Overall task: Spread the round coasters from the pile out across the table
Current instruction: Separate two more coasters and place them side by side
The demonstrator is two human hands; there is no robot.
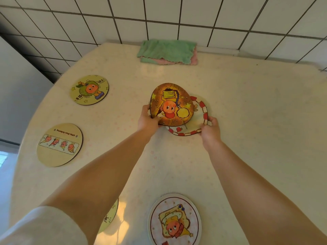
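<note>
Nearest us, a round pink-rimmed coaster with a toast cartoon (175,221) lies flat on the cream tablecloth-covered table (247,121), and a yellow round coaster (109,218) peeks out from under our left forearm. Farther left lie a pale yellow round coaster with a strip of four figures (59,145) and, beyond it, a yellow-green round coaster with an orange character (89,90), well apart. At the centre, our left hand (147,119) pinches the left edge of a golden-orange round coaster (170,104), tilted up. Our right hand (210,129) grips the rim of the red-and-white bordered round coaster (200,117) beneath it. At the far edge sits a folded green and pink cloth (167,52).
</note>
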